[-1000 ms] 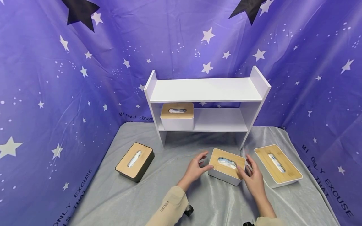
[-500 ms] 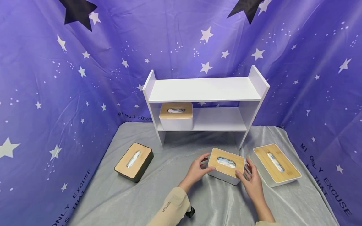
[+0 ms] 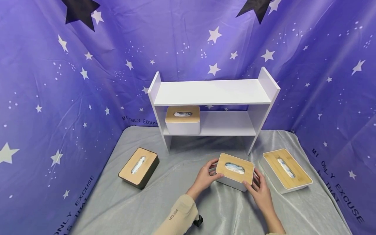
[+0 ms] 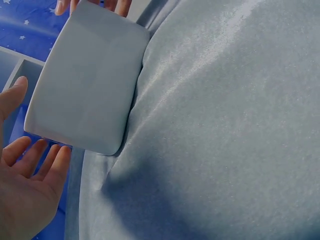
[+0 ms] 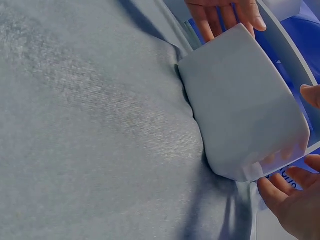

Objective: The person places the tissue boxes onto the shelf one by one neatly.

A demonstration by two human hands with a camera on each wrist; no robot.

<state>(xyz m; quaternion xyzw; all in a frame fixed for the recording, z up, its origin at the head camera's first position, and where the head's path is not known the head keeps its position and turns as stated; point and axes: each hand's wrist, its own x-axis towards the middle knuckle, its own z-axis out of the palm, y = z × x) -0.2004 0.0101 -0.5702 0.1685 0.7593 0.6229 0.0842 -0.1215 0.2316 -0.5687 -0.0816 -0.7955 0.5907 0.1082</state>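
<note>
A tissue box [image 3: 234,167] with a wood-look lid and pale sides rests on the grey cloth, right of centre. My left hand [image 3: 204,178] is at its left end, fingers alongside that wall and thumb near the front top edge. At the opposite end is my right hand [image 3: 260,192], its thumb by the front right corner and fingers spread along the side. In the left wrist view, the relaxed left fingers [image 4: 51,162] come right up to the end wall of the box [image 4: 90,80]. The right wrist view shows right fingertips [image 5: 270,192] at the box's lower edge.
A white two-tier shelf [image 3: 211,93] stands behind, with a white tissue box [image 3: 182,127] on its lower board at the left. Another white, wood-lidded box [image 3: 289,169] lies at right, a dark-sided one [image 3: 139,167] at left. Purple star-patterned cloth [image 3: 58,98] surrounds the table.
My right hand has moved in to the left, closer to the box's right end. My left fingers have drawn slightly nearer the left end. The box stays in place on the cloth.
</note>
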